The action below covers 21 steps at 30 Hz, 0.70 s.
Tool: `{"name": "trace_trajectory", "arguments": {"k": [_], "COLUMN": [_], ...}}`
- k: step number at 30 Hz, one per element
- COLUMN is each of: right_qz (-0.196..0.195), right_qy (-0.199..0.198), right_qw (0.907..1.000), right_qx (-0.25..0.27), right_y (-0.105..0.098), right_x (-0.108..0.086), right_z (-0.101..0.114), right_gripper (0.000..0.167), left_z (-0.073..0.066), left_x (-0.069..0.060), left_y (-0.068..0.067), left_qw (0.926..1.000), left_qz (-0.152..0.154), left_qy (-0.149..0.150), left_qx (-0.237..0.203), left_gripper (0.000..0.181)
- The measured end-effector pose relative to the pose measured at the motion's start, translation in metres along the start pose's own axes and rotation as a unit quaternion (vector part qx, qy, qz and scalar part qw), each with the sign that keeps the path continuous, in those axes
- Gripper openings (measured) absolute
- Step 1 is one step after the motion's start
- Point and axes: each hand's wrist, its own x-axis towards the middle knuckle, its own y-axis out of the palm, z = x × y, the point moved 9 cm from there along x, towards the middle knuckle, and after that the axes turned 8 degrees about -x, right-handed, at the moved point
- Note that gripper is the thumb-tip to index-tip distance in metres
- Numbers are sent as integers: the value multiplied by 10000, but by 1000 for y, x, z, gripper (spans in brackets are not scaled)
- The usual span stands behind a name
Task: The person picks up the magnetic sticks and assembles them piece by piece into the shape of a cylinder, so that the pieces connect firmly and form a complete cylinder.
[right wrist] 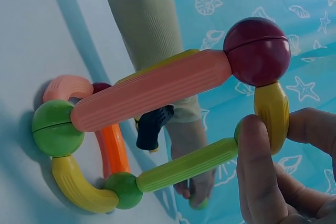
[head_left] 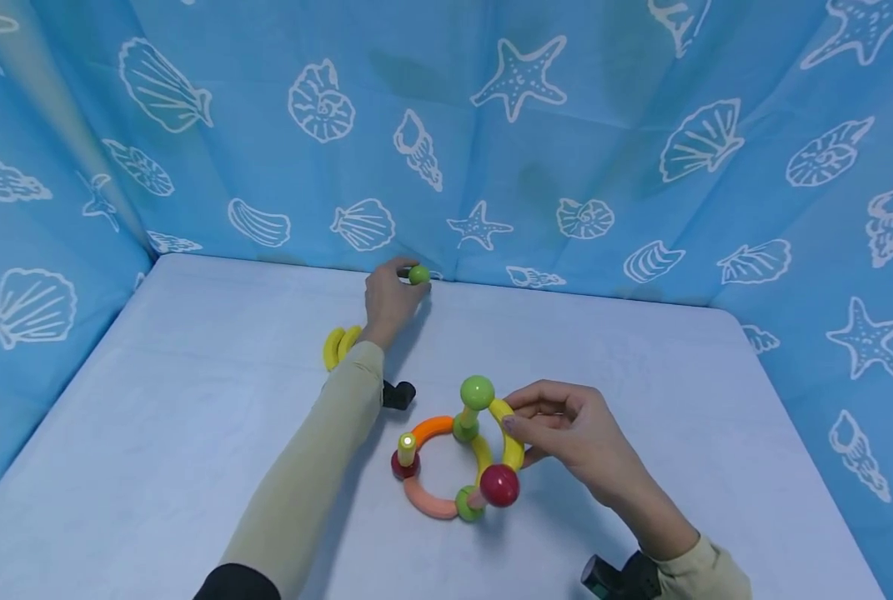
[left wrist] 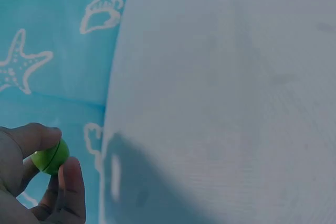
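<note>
At the table's far edge my left hand pinches a small green ball between thumb and fingers. In the left wrist view the same ball shows a seam line. Nearer me stands a toy structure of rods and balls, its base ring made of an orange curved rod, a pink one and a yellow one. Upright rods rise from the ring's balls. My right hand pinches the upper yellow curved rod, which joins a dark red ball and a green ball.
Two yellow curved rods lie on the white table, left of the left forearm and partly behind it. A blue curtain with white shell prints surrounds the table's back and sides. Each wrist wears a black camera mount.
</note>
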Motion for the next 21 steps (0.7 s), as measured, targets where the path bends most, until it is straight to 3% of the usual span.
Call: {"name": "trace_trajectory", "arguments": {"k": [7,14,21], "right_qz": [-23,-99,-128], "right_qy": [-2,54,37], "right_qw": [10000,9999,9999], "right_qx": [-18,-18,-19], "right_y": [0,-1,-1], "right_x": [0,0,0], "right_z": [1,-1,-1], "right_gripper": [30,32,32], "left_z": [-17,-24,-22], "left_x": [-7,-17,-31], "left_y": [-4,-2,-8], "left_qw": [9989,9931,9916], "left_qz": [160,658,981], "left_qy": [119,13,111], "left_qx": [-424,-970,-834], "left_gripper": [41,43,43]}}
